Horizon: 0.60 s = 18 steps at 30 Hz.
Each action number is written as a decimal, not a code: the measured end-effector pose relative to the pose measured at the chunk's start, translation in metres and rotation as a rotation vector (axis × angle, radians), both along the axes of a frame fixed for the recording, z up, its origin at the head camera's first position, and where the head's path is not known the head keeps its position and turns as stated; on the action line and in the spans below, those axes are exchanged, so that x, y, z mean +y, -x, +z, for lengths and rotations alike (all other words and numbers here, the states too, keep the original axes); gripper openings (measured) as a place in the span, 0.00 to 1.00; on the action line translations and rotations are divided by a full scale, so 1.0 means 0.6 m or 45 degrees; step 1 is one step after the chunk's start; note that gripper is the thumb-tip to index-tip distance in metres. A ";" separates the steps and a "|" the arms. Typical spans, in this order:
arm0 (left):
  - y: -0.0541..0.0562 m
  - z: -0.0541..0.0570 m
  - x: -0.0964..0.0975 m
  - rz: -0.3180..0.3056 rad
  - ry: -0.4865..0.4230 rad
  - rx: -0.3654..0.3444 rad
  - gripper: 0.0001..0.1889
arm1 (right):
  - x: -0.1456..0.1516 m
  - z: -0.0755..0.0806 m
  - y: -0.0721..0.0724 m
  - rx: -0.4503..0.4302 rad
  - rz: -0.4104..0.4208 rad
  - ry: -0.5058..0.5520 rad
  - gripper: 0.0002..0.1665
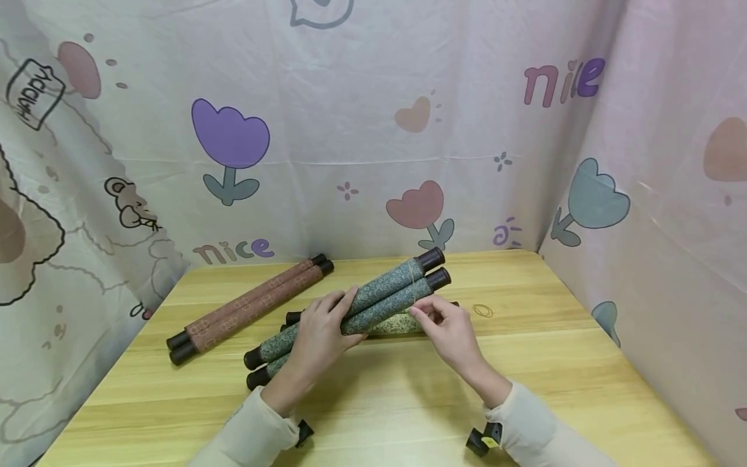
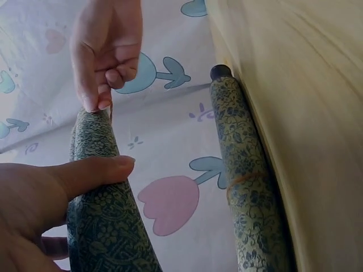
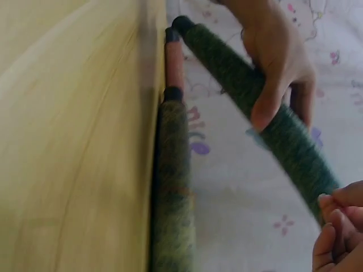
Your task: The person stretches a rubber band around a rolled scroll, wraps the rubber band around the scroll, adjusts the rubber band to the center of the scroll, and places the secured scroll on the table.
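My left hand (image 1: 323, 327) grips a pair of green patterned scrolls (image 1: 385, 292) with dark end knobs, lifted at a slant with the right end higher. In the left wrist view its thumb (image 2: 96, 174) lies across the green cloth. Near the upper right end, a thin rubber band (image 1: 412, 272) goes around the pair. My right hand (image 1: 452, 331) pinches that band with thumb and forefinger, close against the lower scroll. Behind and below lies a yellow-green floral scroll pair (image 1: 397, 323), partly hidden; an orange band (image 2: 245, 178) circles it in the left wrist view.
A reddish-brown scroll pair (image 1: 257, 303) with black knobs lies slanted at the table's left back. A loose rubber band (image 1: 482, 311) rests on the wooden table (image 1: 560, 363) right of the scrolls. A printed curtain (image 1: 327, 130) hangs behind and along both sides.
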<state>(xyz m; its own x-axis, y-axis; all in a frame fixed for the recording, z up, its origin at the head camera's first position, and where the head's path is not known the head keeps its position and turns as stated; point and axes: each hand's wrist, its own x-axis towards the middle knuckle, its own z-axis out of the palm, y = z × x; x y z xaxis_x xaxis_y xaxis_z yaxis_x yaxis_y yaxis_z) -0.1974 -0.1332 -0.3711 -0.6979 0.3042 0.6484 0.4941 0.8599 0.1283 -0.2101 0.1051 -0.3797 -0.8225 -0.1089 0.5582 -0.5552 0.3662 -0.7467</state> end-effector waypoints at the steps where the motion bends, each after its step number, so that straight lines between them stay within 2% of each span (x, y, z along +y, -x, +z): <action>1: -0.001 0.000 0.000 0.006 0.011 -0.001 0.48 | -0.001 0.003 -0.004 0.036 -0.010 -0.046 0.03; 3: -0.002 0.000 -0.001 0.015 0.037 0.010 0.47 | -0.001 0.010 -0.009 0.153 -0.054 -0.154 0.03; 6: -0.001 0.000 -0.001 0.017 0.071 0.052 0.47 | 0.005 0.020 -0.010 0.368 -0.173 -0.290 0.05; 9: 0.000 0.000 -0.002 0.023 0.098 0.074 0.47 | 0.014 0.027 -0.005 0.504 -0.270 -0.368 0.06; 11: 0.001 -0.001 -0.003 0.029 0.111 0.062 0.48 | 0.019 0.030 -0.002 0.535 -0.295 -0.402 0.05; 18: 0.003 -0.002 -0.007 0.051 0.168 0.001 0.49 | 0.034 0.037 0.004 0.513 -0.294 -0.497 0.04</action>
